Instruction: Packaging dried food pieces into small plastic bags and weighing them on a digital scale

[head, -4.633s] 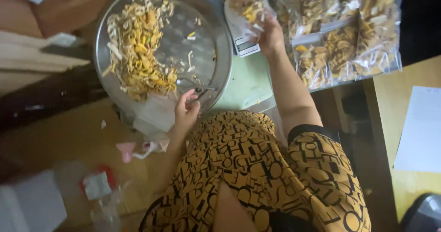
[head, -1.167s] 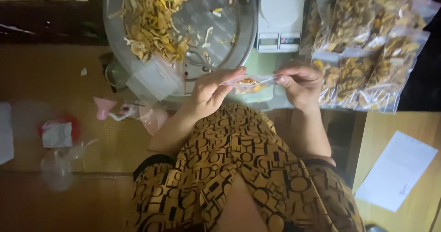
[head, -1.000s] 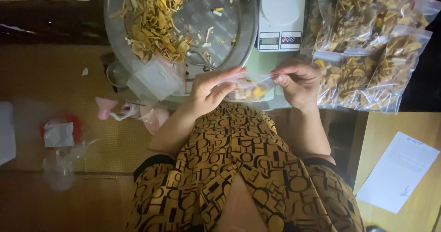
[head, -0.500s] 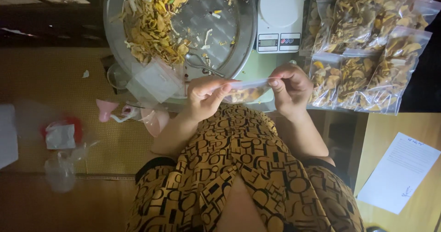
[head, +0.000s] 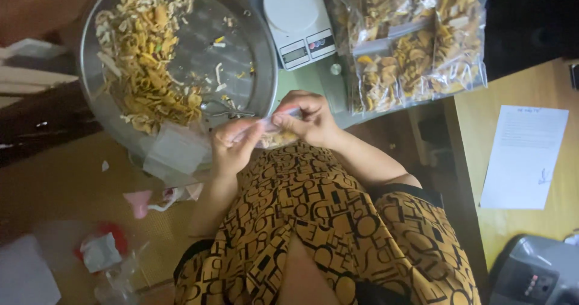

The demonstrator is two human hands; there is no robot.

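Since the frame half a second back, both hands have drawn closer together along the top of the small clear bag (head: 276,137), and the view has swung so the round metal tray (head: 265,51) sits further left. I see the left hand (head: 232,143) pinching one end of the bag's mouth, fingers narrow and closed on the plastic, while the right hand (head: 307,119) grips the other end the same way; the bag hangs between them just in front of the patterned lap, with yellowish dried slices showing inside. I judge the step in hand to be pressing the strip closure shut on a filled bag. The next move, as I read it, calls for running the fingertips evenly along the whole seam. Behind the hands stands the white kitchen scale (head: 297,16), and to its right lies a heap of filled bags (head: 416,45). Loose slices (head: 145,69) still cover the tray's left half.
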